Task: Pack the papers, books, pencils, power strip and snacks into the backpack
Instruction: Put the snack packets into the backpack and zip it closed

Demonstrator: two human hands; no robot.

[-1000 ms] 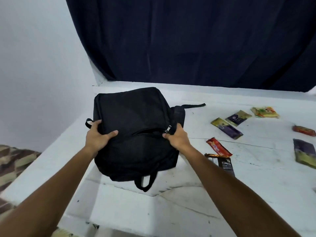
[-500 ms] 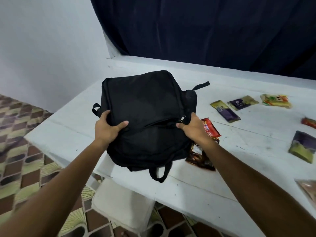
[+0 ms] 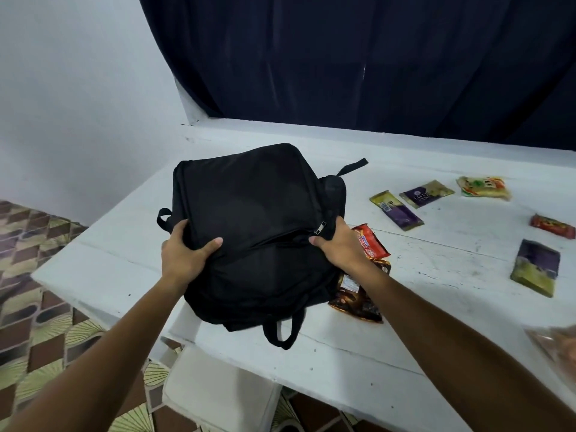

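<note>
A black backpack [image 3: 249, 207] lies flat on the white table [image 3: 452, 260], its zip pull [image 3: 321, 227] near the right side. My left hand [image 3: 184, 254] grips the bag's left edge, thumb on top. My right hand [image 3: 336, 244] grips the right edge just below the zip pull. A red snack packet [image 3: 372, 244] and a brown one [image 3: 355, 297] lie under my right wrist. Further right lie two purple snack bars [image 3: 397, 210] [image 3: 425, 193], a yellow-green packet [image 3: 484, 187], a small red bar [image 3: 553, 226] and a purple-green packet [image 3: 536, 267].
A dark blue curtain [image 3: 343, 57] hangs behind the table. A white stool [image 3: 218, 388] stands under the table's front edge over a patterned tile floor [image 3: 37, 307]. A blurred clear packet [image 3: 558, 347] shows at the right edge.
The view has shifted and the backpack has slid toward the table's front edge. Both hands keep their grip on the bag's sides, and the snack packets now lie against its right side.
</note>
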